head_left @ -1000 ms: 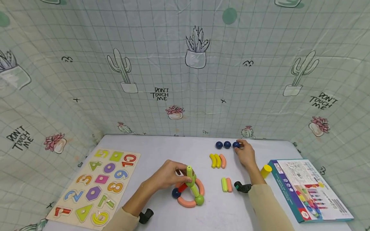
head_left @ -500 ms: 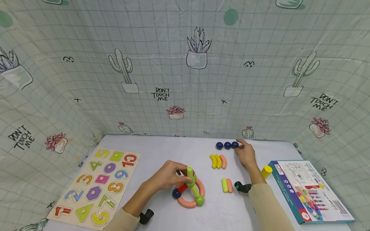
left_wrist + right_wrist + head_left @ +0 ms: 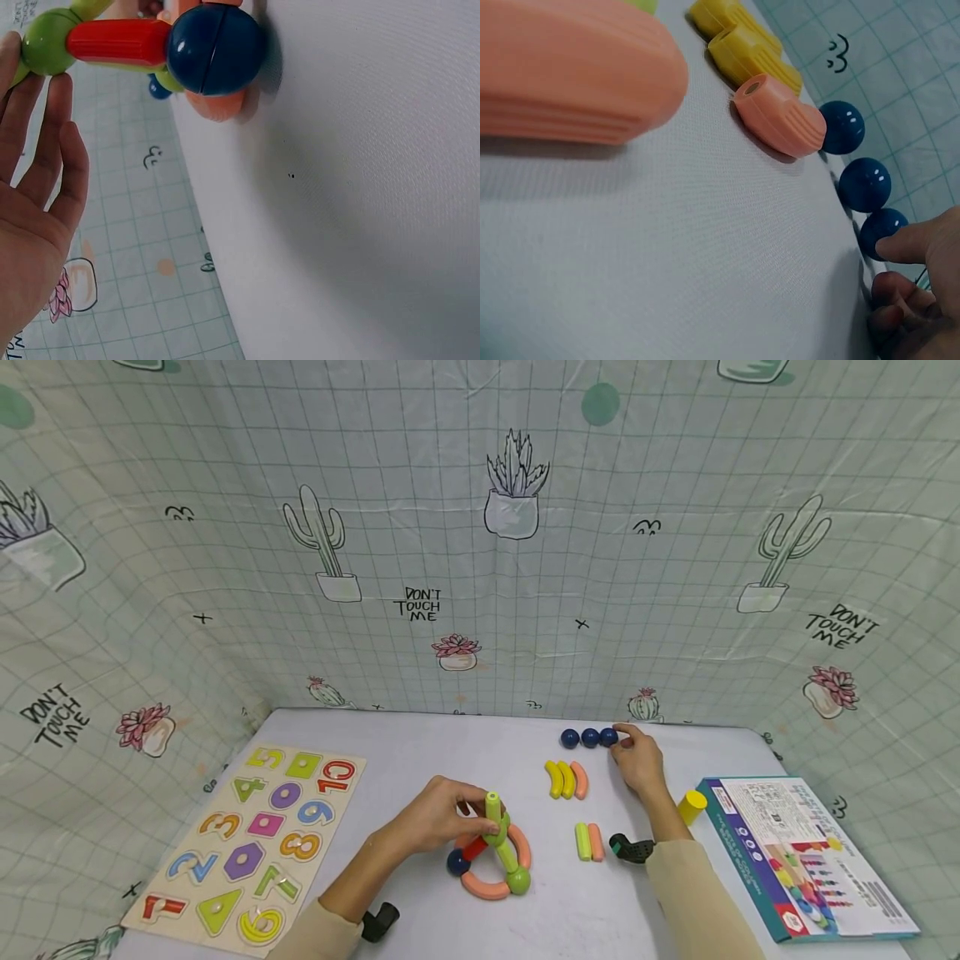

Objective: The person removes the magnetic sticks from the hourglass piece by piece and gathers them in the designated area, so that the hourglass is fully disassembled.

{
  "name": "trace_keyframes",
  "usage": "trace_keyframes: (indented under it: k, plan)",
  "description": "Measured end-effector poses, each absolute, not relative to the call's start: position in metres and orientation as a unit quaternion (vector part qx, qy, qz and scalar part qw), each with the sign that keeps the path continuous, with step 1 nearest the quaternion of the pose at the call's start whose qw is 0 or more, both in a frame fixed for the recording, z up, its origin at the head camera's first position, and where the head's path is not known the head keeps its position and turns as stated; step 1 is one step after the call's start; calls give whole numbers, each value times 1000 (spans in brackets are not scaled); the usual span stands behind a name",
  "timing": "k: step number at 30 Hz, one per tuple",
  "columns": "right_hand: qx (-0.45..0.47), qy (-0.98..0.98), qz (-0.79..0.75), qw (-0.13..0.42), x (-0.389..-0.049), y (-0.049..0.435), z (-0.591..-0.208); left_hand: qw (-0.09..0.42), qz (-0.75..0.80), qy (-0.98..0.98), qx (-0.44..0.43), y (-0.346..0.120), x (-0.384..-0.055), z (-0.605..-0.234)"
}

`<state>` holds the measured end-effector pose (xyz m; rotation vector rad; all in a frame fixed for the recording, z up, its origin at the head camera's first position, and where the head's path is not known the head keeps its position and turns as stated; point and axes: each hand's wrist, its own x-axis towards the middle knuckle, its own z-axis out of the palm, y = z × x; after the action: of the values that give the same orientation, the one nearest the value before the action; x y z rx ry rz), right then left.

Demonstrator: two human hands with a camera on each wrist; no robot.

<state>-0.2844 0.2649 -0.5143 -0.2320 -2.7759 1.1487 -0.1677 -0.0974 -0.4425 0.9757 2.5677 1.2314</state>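
My left hand point(image 3: 446, 814) pinches the green ball point(image 3: 49, 41) on top of a magnetic stick-and-ball structure, fingertips and thumb around it. A green stick point(image 3: 492, 806) points up from there. A red stick point(image 3: 120, 41) slopes down to a blue ball point(image 3: 215, 49). Salmon curved sticks point(image 3: 483, 887) and a second green ball point(image 3: 518, 882) form its ring-shaped base on the table. My right hand point(image 3: 639, 760) touches the rightmost loose blue ball point(image 3: 883, 234) with one fingertip, other fingers curled in beneath. That ball sits beside two more blue balls point(image 3: 865, 184) in a row.
Two yellow curved sticks point(image 3: 558, 779) and a salmon one point(image 3: 580, 780) lie before the balls. Nearer are straight green point(image 3: 582, 842) and salmon point(image 3: 596, 842) sticks. A yellow cylinder point(image 3: 691, 807) and toy box point(image 3: 810, 860) stand right; a number puzzle board point(image 3: 247, 843) lies left.
The rightmost blue ball has shifted slightly left against the other two, and my right fingers have loosened from around it. My left hand and the structure have stayed in place.
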Motion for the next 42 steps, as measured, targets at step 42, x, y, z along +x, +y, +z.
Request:
trace_keyframes:
  k: [42]
  plan:
    - [291, -815, 498, -50, -193, 163, -431, 86, 409, 846, 331, -96, -169, -443]
